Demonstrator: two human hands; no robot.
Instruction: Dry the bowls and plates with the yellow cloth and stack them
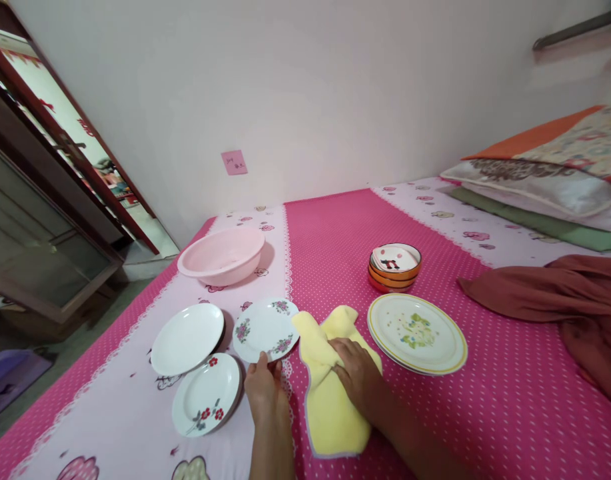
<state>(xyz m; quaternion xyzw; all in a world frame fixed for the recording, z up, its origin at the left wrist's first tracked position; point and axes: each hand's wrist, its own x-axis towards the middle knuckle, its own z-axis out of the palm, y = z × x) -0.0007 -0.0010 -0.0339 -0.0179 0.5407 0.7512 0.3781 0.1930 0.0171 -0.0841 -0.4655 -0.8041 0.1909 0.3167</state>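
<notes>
A white plate with purple-pink flower sprigs (pixel 265 328) is gripped at its near rim by my left hand (pixel 264 387), thumb on top and fingers under the edge. Bunched in my right hand (pixel 358 373) is a yellow cloth (pixel 335 417) with a grey border, spread partly over the pink bedspread. The cloth's upper corner meets the plate's right edge. Left of my left hand lie a plate with red flowers (pixel 208 397) and a plain white plate (pixel 188 340). Right of the cloth is a yellow-rimmed plate with a green floral print (pixel 418 333), with another beneath it.
A pink basin (pixel 222 257) stands at the back left. Stacked orange-sided bowls (pixel 395 273) hold a smaller patterned dish. A reddish-brown garment (pixel 570 300) lies at the right, below piled pillows (pixel 545 173). The bed (pixel 335 227) meets a white wall behind; its left edge drops to the floor.
</notes>
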